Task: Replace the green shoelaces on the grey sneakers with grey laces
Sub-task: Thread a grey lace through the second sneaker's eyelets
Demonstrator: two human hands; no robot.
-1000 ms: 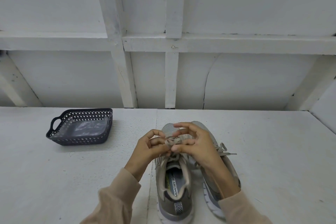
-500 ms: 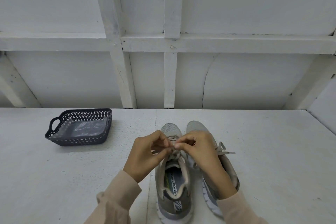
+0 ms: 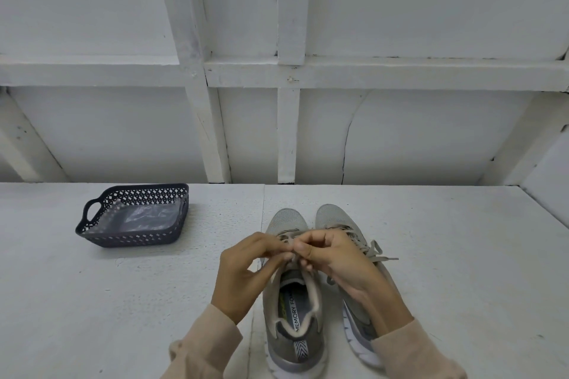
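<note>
Left hand (image 3: pixel 246 268) and right hand (image 3: pixel 335 261) meet over left sneaker (image 3: pixel 292 332), both pinching its grey lace (image 3: pixel 284 236). Right sneaker (image 3: pixel 332 215) touching at 3 o'clock. Basket (image 3: pixel 129 238) at 10 o'clock.

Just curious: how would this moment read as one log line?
action: tying sneaker lace; left hand: pinches lace; right hand: pinches lace; other sneaker: bow tied

Sneakers (image 3: pixel 286 220): grey mesh, white soles, beige collar lining. Heel tab (image 3: pixel 301 351): black-and-white chevron. Laces (image 3: pixel 374 251): grey-beige. Basket (image 3: pixel 132 238): dark blue-grey, diamond lattice pattern. Bench (image 3: pixel 446 271): white, faintly speckled. Sleeves (image 3: pixel 414 351): pale pink-beige.
</note>
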